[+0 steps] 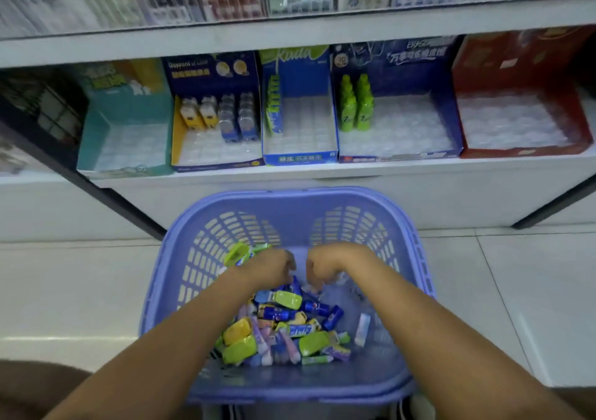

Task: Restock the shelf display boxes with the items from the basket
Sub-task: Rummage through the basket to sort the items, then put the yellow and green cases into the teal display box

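A lilac plastic basket [400,226] stands on the floor in front of me, with a heap of several small packets [283,326] in green, yellow, blue and pink at its bottom. Both my hands are down inside it. My left hand [274,268] grips a few green packets [242,253] that stick out to its left. My right hand [325,266] has its fingers curled over the heap; whether it holds anything is hidden. Display boxes sit on the low shelf: teal [125,135], navy and yellow [213,123], blue [300,119], dark blue with green bottles [396,116], red [522,116].
The white shelf edge [322,171] runs just beyond the basket. A higher shelf [290,32] holds blurred hanging packs. Dark shelf legs [129,206] slant down at left and right. Pale floor tiles [80,290] lie on both sides of the basket.
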### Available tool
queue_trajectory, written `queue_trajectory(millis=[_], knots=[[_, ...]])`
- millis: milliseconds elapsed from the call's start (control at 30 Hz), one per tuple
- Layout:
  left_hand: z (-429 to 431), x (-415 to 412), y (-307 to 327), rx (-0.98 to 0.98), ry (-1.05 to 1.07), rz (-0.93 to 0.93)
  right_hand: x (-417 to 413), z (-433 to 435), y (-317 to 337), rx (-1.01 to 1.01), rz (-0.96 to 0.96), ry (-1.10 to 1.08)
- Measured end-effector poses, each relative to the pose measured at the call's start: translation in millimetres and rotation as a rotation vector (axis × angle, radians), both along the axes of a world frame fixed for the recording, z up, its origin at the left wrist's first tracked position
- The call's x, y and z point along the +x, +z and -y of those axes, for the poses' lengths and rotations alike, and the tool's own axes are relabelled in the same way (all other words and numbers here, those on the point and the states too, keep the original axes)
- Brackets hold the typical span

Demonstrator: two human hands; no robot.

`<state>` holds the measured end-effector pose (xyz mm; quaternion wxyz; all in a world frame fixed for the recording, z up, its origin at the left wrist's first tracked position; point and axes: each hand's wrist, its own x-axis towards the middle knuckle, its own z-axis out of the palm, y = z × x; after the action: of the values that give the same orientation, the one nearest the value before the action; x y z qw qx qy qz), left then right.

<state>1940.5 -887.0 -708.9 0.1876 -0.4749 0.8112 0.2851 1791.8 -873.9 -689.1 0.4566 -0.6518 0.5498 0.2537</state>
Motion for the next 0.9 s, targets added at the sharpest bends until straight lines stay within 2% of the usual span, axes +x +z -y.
queue_trajectory(millis=[67, 133, 333, 467, 567, 667, 767, 900], knots=[[-13.7, 15.4, -28.7, 0.064, -0.058, 0.028, 15.8, -14.9, -34.4, 0.12, -0.028, 0.089], [-20.8, 28.9, -50.0, 0.048, -0.056, 0.044, 27.7, -28.3, -57.9, 0.148, -0.038, 0.147], [-24.8, 44.8, -83.1, 0.044, 0.017, -0.012, 49.0, -48.7, -82.0, 0.007, -0.164, 0.457], [-25.8, 38.9, -89.4, -0.006, 0.003, -0.004, 47.2, -54.6, -88.7, -0.061, -0.136, 0.453], [-26.1, 36.7, -91.0, -0.019, 0.018, 0.031, 42.7, -56.5, -88.7, -0.048, -0.099, 0.407], [-27.6, 35.3, -89.9, -0.03, 0.052, 0.01, 35.0, -48.1, -79.8, 0.05, -0.053, 0.321], [-20.9, 36.1, -78.1, 0.075, 0.287, -0.155, 22.8, -30.0, -62.8, 0.15, 0.023, 0.156], [13.8, 37.8, -27.9, 0.28, 0.612, -0.471, 5.3, -1.1, -20.6, 0.074, 0.292, -0.18]])
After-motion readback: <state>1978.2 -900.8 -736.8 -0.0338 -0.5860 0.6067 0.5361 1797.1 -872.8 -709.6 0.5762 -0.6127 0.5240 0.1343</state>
